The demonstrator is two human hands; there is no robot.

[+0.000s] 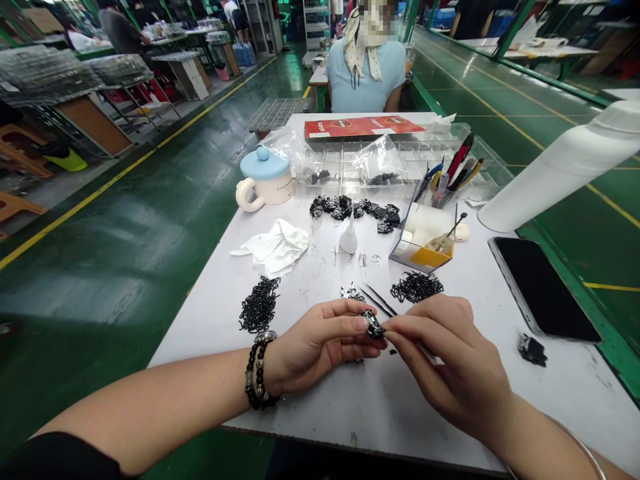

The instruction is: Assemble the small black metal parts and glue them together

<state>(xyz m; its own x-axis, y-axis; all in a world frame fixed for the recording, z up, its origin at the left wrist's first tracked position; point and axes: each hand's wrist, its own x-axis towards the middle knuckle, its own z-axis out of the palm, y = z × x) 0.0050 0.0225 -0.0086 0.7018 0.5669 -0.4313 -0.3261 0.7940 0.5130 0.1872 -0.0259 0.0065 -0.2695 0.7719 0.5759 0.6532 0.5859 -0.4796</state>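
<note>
My left hand (320, 343) pinches a small glossy black part (373, 325) between thumb and fingers, above the white table (320, 407). Against the right side of that part are the fingertips of my right hand (450, 360), pressed together; what they hold, if anything, is too small to name. Black tweezers (379, 301) slant out from beside my right hand, their tips pointing away. Small black pieces form a pile (259, 305) at the left and another pile (417, 287) beyond my right hand. Silvery pieces (352, 292) lie just beyond my left fingers.
Behind stand a blue-lidded mug (265, 179), a white cloth (278, 248), a small bottle (349, 239) and a box of tools (425, 237). A phone (544, 288) and a tall white bottle (560, 167) are at the right. A person (367, 73) sits ahead.
</note>
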